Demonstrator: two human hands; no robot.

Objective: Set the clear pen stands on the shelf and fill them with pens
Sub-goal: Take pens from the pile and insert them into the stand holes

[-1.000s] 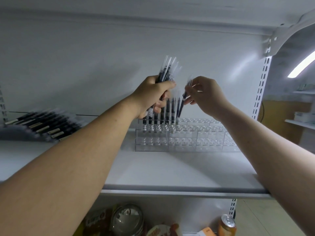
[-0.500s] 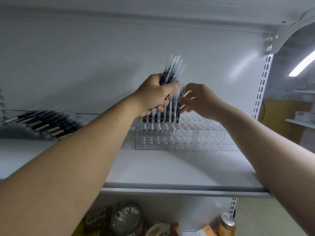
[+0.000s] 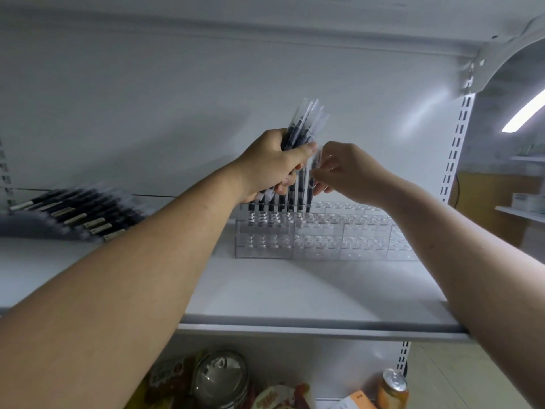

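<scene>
Stands [image 3: 318, 236]: clear plastic stepped blocks with hole grids on top, side by side at the back of the white shelf [image 3: 295, 293]. A row [image 3: 290, 199] of black, clear-capped pens stands upright in the leftmost one. Left hand [image 3: 271, 166] is clamped round a bundle [image 3: 306, 122] of the same pens above it; right hand [image 3: 351, 172] pinches one pen [image 3: 310, 184] at the row's right end.

Single head-worn wide-angle view, facing forward into the white shelf [image 3: 295, 293] at close range from slightly above its surface, its back wall [image 3: 177, 113] filling the upper frame.
</scene>
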